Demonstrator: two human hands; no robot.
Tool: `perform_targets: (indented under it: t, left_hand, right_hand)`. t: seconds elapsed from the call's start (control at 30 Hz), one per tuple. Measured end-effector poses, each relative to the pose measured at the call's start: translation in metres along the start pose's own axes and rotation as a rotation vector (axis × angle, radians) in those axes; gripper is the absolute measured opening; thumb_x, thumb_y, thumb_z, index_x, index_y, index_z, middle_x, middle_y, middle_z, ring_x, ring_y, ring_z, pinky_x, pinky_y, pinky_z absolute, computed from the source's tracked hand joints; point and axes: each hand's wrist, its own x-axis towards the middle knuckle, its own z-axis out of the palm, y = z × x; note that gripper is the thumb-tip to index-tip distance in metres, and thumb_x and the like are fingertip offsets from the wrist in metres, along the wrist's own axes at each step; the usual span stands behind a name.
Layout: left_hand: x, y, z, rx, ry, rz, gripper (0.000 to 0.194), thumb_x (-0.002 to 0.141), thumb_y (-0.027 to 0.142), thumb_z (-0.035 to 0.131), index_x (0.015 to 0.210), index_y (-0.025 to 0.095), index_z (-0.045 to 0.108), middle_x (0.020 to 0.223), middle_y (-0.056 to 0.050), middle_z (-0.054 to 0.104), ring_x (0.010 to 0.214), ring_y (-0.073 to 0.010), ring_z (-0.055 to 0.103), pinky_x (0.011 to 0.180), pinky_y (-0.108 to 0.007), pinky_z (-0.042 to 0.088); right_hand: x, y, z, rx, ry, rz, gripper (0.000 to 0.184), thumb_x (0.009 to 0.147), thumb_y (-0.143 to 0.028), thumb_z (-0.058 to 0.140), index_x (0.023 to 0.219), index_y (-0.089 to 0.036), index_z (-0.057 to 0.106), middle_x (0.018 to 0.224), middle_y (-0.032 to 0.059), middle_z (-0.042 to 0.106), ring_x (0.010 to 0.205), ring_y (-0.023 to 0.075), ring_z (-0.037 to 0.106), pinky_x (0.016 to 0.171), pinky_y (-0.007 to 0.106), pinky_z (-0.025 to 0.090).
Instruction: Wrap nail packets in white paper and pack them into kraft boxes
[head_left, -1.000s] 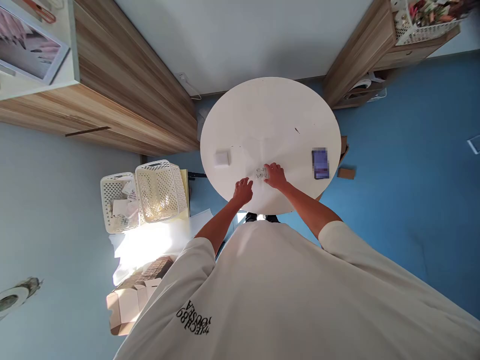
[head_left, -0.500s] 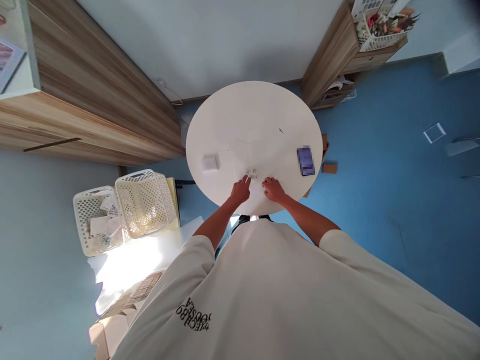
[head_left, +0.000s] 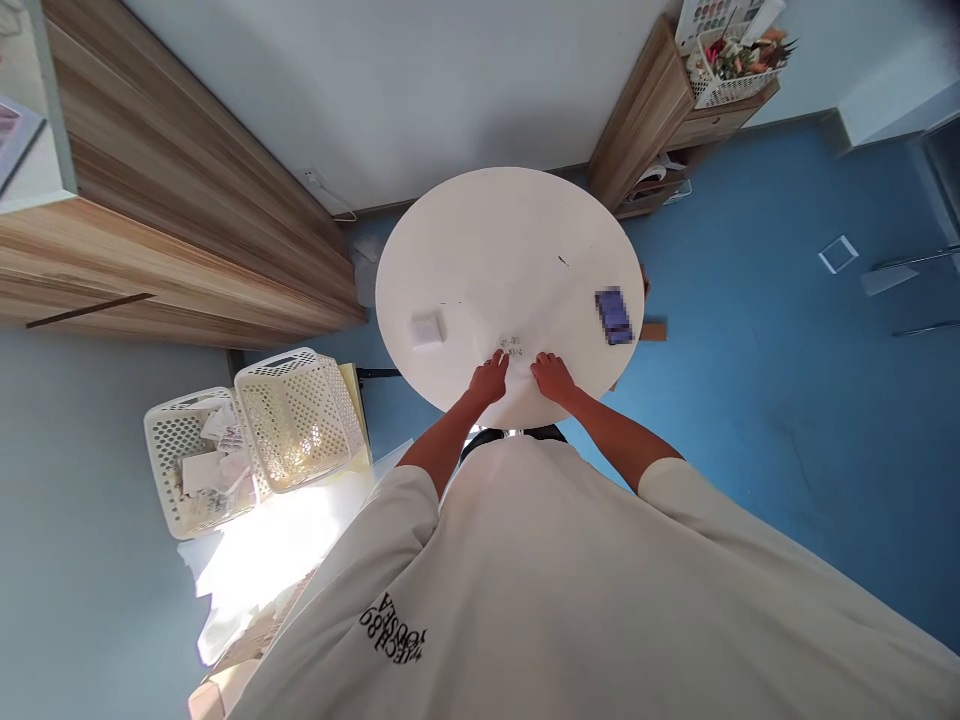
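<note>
At far left, a white perforated basket point(head_left: 161, 455) holds papers, with a second basket point(head_left: 289, 420) against it. On the round white surface point(head_left: 499, 230), a white block point(head_left: 426, 330) lies left of the left hand point(head_left: 489, 376), whose fingertips meet the small marked piece point(head_left: 512, 346) near the front edge; whether its grip holds it, I cannot tell. Just right, the right hand point(head_left: 553, 376) has bent fingers, its grip's hold unclear. Rightmost, a blurred purple item point(head_left: 614, 316) lies flat.
</note>
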Motion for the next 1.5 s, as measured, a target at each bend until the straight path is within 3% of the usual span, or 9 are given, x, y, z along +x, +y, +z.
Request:
perform_targets:
  t: [0.2, 0.37, 0.47, 0.6, 0.83, 1.0, 1.2, 1.3, 1.5]
  left_hand:
    - [-0.005, 0.000, -0.007, -0.027, 0.028, -0.009, 0.063, 0.103, 0.026, 0.048, 0.164, 0.023, 0.033, 0.176, -0.016, 0.025, 0.136, -0.0330, 0.062, 0.103, -0.043, 0.054]
    - [0.001, 0.010, -0.020, -0.023, -0.003, -0.054, 0.083, 0.090, 0.056, 0.074, 0.158, 0.025, 0.038, 0.175, -0.017, 0.025, 0.129, -0.0368, 0.065, 0.103, -0.047, 0.054]
    - [0.007, 0.018, -0.024, 0.000, -0.007, -0.116, 0.071, 0.091, 0.050, 0.075, 0.151, 0.025, 0.045, 0.174, -0.016, 0.028, 0.122, -0.0347, 0.067, 0.099, -0.046, 0.056]
    - [0.017, 0.021, -0.027, 0.028, 0.040, -0.213, 0.034, 0.106, 0.028, 0.050, 0.139, 0.025, 0.057, 0.169, -0.013, 0.038, 0.127, -0.0306, 0.065, 0.101, -0.045, 0.054]
    - [0.036, 0.016, -0.035, 0.032, 0.124, -0.222, 0.031, 0.105, 0.024, 0.047, 0.130, 0.022, 0.066, 0.165, -0.012, 0.046, 0.147, -0.0313, 0.048, 0.119, -0.048, 0.043]
    - [0.049, 0.014, -0.039, -0.040, 0.103, -0.230, 0.033, 0.106, 0.020, 0.043, 0.127, 0.023, 0.068, 0.157, -0.010, 0.055, 0.137, -0.0276, 0.057, 0.113, -0.044, 0.048]
    - [0.058, 0.008, -0.041, -0.074, 0.114, -0.222, 0.030, 0.104, 0.018, 0.045, 0.122, 0.022, 0.069, 0.137, -0.012, 0.064, 0.124, -0.0277, 0.063, 0.110, -0.045, 0.048]
    - [0.058, 0.005, -0.041, -0.096, 0.125, -0.214, 0.030, 0.102, 0.015, 0.044, 0.119, 0.023, 0.068, 0.135, -0.011, 0.065, 0.122, -0.0265, 0.064, 0.109, -0.043, 0.047]
    - [0.052, 0.003, -0.041, -0.056, 0.179, -0.172, 0.042, 0.098, 0.013, 0.049, 0.138, 0.024, 0.058, 0.148, -0.014, 0.058, 0.137, -0.0292, 0.055, 0.117, -0.047, 0.039]
  right_hand:
    - [0.013, 0.003, -0.025, 0.184, -0.024, 0.002, 0.018, 0.099, -0.013, 0.049, 0.102, -0.019, 0.066, 0.119, 0.0142, 0.068, 0.105, 0.0274, 0.062, 0.094, 0.039, 0.043]
    - [0.030, 0.008, -0.048, 0.443, -0.044, 0.107, 0.006, 0.099, -0.019, 0.051, 0.096, -0.023, 0.055, 0.104, 0.0068, 0.070, 0.084, 0.0208, 0.062, 0.073, 0.033, 0.043]
    - [0.041, 0.017, -0.056, 0.568, -0.092, 0.171, 0.005, 0.101, -0.021, 0.049, 0.097, -0.025, 0.049, 0.093, 0.0036, 0.068, 0.075, 0.0193, 0.059, 0.063, 0.031, 0.039]
    - [0.055, 0.032, -0.061, 0.611, -0.145, 0.161, 0.008, 0.103, -0.020, 0.046, 0.098, -0.026, 0.045, 0.085, 0.0022, 0.065, 0.069, 0.0187, 0.056, 0.059, 0.030, 0.034]
    - [0.075, 0.044, -0.067, 0.528, -0.201, 0.078, 0.005, 0.108, -0.022, 0.042, 0.106, -0.025, 0.045, 0.092, 0.0051, 0.067, 0.072, 0.0204, 0.057, 0.060, 0.031, 0.034]
    - [0.076, 0.040, -0.071, 0.447, -0.207, 0.067, 0.009, 0.109, -0.024, 0.042, 0.114, -0.024, 0.049, 0.103, 0.0086, 0.070, 0.081, 0.0227, 0.062, 0.068, 0.032, 0.040]
    - [0.054, 0.026, -0.071, 0.143, 0.152, -0.199, 0.029, 0.102, -0.016, 0.045, 0.126, -0.019, 0.062, 0.135, 0.0187, 0.062, 0.125, 0.0347, 0.052, 0.106, 0.047, 0.037]
    - [0.046, 0.015, -0.063, 0.037, 0.041, -0.403, 0.038, 0.098, -0.010, 0.046, 0.128, -0.018, 0.067, 0.136, 0.0177, 0.063, 0.126, 0.0342, 0.050, 0.109, 0.047, 0.035]
    - [0.049, 0.007, -0.045, -0.006, 0.013, -0.265, 0.054, 0.095, -0.006, 0.045, 0.146, -0.017, 0.059, 0.159, 0.0161, 0.051, 0.141, 0.0337, 0.045, 0.114, 0.047, 0.034]
